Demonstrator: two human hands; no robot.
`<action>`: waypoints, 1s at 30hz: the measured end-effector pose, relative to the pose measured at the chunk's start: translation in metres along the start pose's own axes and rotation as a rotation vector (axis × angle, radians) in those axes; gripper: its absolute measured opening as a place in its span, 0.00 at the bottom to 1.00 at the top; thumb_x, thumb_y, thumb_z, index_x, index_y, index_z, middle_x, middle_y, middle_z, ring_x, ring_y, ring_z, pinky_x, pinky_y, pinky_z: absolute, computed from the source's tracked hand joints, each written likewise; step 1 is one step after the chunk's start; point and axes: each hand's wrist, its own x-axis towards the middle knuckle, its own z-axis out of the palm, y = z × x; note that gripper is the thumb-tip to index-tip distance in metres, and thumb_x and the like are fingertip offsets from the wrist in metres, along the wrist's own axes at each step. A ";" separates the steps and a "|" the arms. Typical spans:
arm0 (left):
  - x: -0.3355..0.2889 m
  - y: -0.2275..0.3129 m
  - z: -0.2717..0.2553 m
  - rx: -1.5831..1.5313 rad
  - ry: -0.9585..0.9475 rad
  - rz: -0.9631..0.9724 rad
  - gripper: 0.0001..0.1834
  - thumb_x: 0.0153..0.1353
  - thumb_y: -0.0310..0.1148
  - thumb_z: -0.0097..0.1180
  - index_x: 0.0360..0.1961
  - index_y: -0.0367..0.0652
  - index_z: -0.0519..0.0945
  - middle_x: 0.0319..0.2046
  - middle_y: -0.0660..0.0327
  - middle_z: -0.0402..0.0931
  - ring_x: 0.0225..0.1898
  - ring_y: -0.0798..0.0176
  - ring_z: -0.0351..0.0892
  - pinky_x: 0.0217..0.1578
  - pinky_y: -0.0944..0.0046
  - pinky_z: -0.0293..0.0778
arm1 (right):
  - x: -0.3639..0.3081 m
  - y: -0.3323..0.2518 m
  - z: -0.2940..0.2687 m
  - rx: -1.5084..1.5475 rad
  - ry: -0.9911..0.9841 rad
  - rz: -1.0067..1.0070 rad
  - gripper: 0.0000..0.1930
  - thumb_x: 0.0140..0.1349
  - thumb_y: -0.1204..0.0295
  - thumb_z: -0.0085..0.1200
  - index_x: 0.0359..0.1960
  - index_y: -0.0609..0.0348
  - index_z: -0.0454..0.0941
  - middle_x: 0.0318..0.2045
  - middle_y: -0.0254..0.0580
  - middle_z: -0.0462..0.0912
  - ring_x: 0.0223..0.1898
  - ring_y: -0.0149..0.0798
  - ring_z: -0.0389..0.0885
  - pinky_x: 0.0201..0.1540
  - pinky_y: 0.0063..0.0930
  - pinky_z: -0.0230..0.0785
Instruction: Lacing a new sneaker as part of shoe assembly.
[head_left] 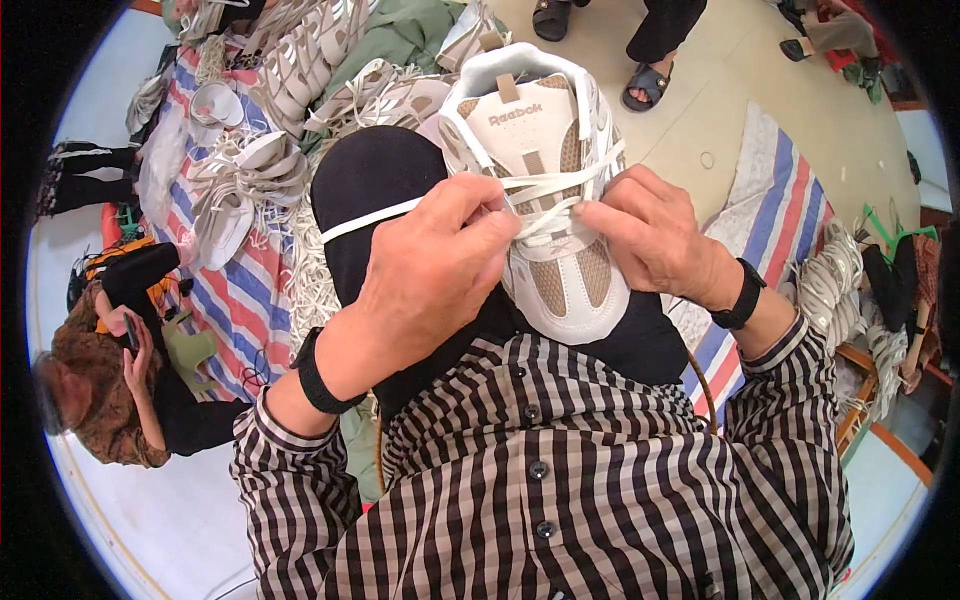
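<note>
Room over floor (695, 130) right of sneaker (556, 252); shoes (224, 222) crowd left.

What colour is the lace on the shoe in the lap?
The lace is white, best seen in the head view.

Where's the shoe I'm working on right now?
The shoe is in the head view's upper middle, just right of centre, between your left hand and right hand, its toe pointing toward your checked shirt.

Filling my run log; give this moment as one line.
left hand: pinching white lace | right hand: at shoe's lacing | shoe: toe nearest checked shirt
</note>
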 end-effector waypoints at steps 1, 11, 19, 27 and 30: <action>0.001 -0.002 0.001 -0.009 -0.010 0.024 0.12 0.47 0.18 0.62 0.35 0.38 0.79 0.37 0.55 0.75 0.33 0.55 0.80 0.33 0.64 0.76 | 0.000 0.000 -0.001 -0.002 -0.001 0.000 0.25 0.42 0.86 0.56 0.48 0.61 0.75 0.25 0.41 0.73 0.26 0.44 0.72 0.26 0.32 0.66; 0.017 -0.003 -0.003 0.025 0.014 0.100 0.09 0.46 0.19 0.61 0.30 0.39 0.79 0.22 0.59 0.72 0.22 0.59 0.75 0.21 0.65 0.69 | -0.001 -0.001 -0.002 -0.011 -0.004 0.016 0.25 0.43 0.85 0.56 0.48 0.61 0.74 0.25 0.41 0.73 0.26 0.44 0.72 0.26 0.32 0.67; 0.023 -0.007 0.015 0.472 0.212 0.211 0.07 0.44 0.24 0.56 0.27 0.44 0.74 0.18 0.64 0.62 0.18 0.65 0.69 0.17 0.65 0.65 | -0.001 0.000 0.001 -0.003 0.020 0.002 0.25 0.45 0.85 0.56 0.49 0.60 0.73 0.25 0.41 0.73 0.25 0.44 0.71 0.26 0.32 0.66; 0.016 0.000 0.017 0.146 0.199 -0.013 0.07 0.48 0.20 0.54 0.30 0.41 0.73 0.16 0.64 0.67 0.15 0.64 0.70 0.17 0.67 0.64 | -0.003 0.000 0.002 -0.008 0.033 0.006 0.24 0.46 0.84 0.56 0.49 0.60 0.73 0.25 0.41 0.71 0.26 0.44 0.70 0.26 0.33 0.65; 0.016 0.004 0.011 -0.274 0.108 -0.330 0.07 0.51 0.18 0.50 0.32 0.38 0.72 0.15 0.65 0.69 0.13 0.70 0.68 0.16 0.69 0.62 | -0.003 0.000 0.002 -0.001 0.038 0.012 0.24 0.46 0.84 0.56 0.49 0.59 0.73 0.25 0.41 0.71 0.26 0.44 0.70 0.26 0.33 0.65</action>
